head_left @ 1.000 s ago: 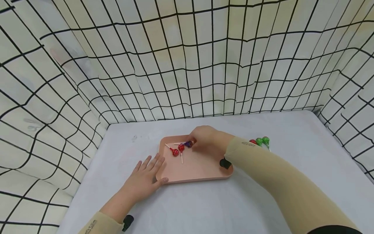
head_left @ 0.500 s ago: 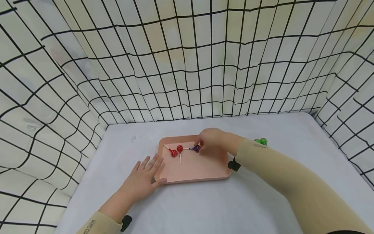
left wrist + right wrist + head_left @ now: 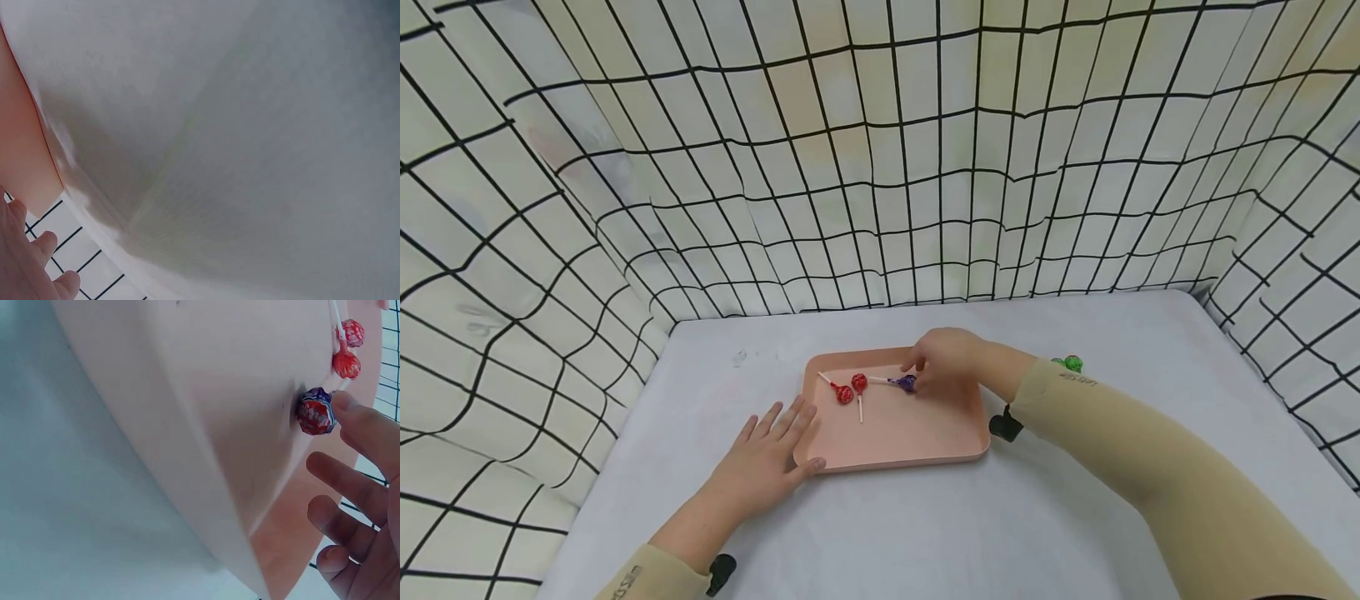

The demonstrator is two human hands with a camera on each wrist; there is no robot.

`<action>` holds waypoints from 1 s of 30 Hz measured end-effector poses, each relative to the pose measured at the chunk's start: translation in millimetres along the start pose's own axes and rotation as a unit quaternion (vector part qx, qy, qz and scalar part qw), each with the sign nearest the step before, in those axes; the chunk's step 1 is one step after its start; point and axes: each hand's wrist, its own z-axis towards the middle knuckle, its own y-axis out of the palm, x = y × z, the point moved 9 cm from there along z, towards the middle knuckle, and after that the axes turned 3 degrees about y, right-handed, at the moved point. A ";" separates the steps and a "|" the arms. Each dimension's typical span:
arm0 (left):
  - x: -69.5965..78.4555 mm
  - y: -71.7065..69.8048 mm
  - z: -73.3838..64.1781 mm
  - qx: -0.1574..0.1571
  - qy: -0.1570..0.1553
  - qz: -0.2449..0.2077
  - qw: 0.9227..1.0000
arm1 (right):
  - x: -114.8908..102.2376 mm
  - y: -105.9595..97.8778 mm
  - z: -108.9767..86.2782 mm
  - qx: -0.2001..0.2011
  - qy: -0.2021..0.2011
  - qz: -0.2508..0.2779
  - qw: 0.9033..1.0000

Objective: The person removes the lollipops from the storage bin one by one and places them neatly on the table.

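Observation:
A pink tray lies on the white-covered table. Two red lollipops rest in its upper left part. To the right of them lies a purple lollipop, its white stick pointing left. My right hand hovers over the tray's far side. In the right wrist view one fingertip is right at the purple lollipop's wrapped head, while the other fingers are spread away from it. My left hand rests with straight fingers at the tray's left edge, thumb on the near left corner.
Green lollipops lie on the table right of the tray, partly hidden behind the right sleeve. A white curtain with a black grid surrounds the table's back and sides.
The purple lollipop has shifted right, away from the red ones, and lies straighter. My right hand has moved slightly right with it, its fingers now looser. The left hand stays at the tray.

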 end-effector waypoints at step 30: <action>2.2 -2.3 -0.4 0.002 0.001 0.000 1.000 | -5.4 11.5 5.0 -0.047 -0.001 0.040 0.998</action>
